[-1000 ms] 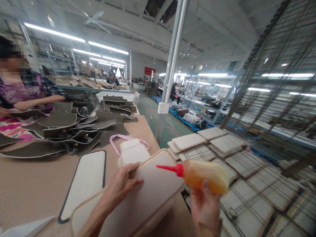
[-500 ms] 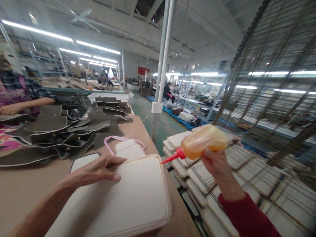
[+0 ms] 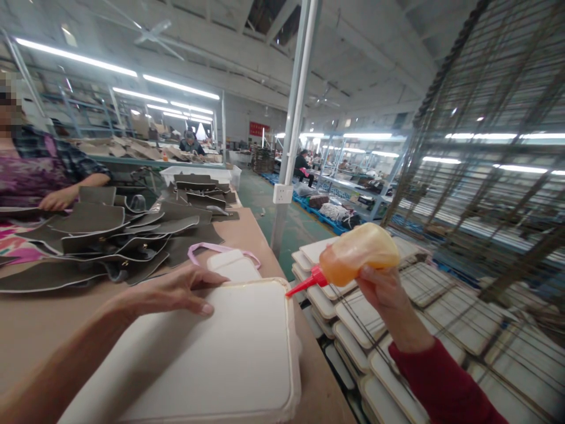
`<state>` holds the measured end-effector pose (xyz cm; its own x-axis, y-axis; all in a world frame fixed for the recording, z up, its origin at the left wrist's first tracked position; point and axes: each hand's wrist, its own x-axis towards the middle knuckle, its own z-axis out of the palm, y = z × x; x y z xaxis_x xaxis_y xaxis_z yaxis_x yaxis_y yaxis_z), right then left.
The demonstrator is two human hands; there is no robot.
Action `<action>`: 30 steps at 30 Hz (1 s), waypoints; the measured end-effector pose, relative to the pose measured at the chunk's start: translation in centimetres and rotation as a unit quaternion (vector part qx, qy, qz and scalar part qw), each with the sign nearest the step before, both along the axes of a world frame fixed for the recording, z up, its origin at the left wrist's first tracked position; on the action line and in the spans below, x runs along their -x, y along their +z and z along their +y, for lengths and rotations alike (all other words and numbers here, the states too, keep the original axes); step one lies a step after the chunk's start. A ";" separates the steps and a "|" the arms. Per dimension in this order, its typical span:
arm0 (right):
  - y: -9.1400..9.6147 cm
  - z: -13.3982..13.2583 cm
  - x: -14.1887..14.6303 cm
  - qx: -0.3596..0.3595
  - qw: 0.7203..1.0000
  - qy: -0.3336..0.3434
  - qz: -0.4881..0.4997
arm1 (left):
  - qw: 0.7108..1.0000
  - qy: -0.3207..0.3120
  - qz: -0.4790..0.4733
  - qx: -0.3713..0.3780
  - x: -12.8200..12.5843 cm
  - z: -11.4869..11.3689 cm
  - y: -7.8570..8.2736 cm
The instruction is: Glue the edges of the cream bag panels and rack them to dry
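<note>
A white panel (image 3: 220, 353) with rounded corners and a pale raised border lies at the table's right edge in the head view. My left hand (image 3: 183, 294) grips its far edge, thumb flat on the white face and fingers over the rim. In my right hand (image 3: 386, 294) is a glue bottle (image 3: 359, 253), translucent with amber liquid, held tilted on its side. Its red nozzle (image 3: 306, 280) points left and down, the tip at the panel's far right corner. Beyond the panel lie a smaller white piece (image 3: 233, 265) and a pink strap (image 3: 205, 247).
Dark grey cut pieces (image 3: 97, 235) pile up on the left of the brown table (image 3: 247, 229). A co-worker's hand (image 3: 59, 197) rests near them. Stacked white panels (image 3: 371, 318) stand on wire racks at the right, below a raised wire rack (image 3: 494, 147). A post (image 3: 286, 147) rises ahead.
The nozzle tip has shifted slightly down along the panel's right corner. The panel has moved a little left and down with my left hand. The co-worker's hand has moved right.
</note>
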<state>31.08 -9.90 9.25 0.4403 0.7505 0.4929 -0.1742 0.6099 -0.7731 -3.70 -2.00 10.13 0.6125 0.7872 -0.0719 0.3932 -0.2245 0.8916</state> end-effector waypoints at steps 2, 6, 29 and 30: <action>0.0 -0.2 0.0 -0.002 1.000 0.014 -0.010 | 0.991 -0.119 0.029 0.060 0.1 0.3 0.2; 0.1 -0.8 0.3 -0.012 0.996 0.083 -0.044 | 0.978 -0.191 0.024 0.078 0.7 1.3 -0.2; -1.1 -2.4 0.2 0.017 0.991 0.117 -0.064 | 0.979 -0.146 -0.012 0.143 1.2 2.4 0.1; -1.0 -2.5 0.2 0.017 0.991 0.118 -0.066 | 0.982 -0.122 -0.038 0.142 1.3 2.5 0.0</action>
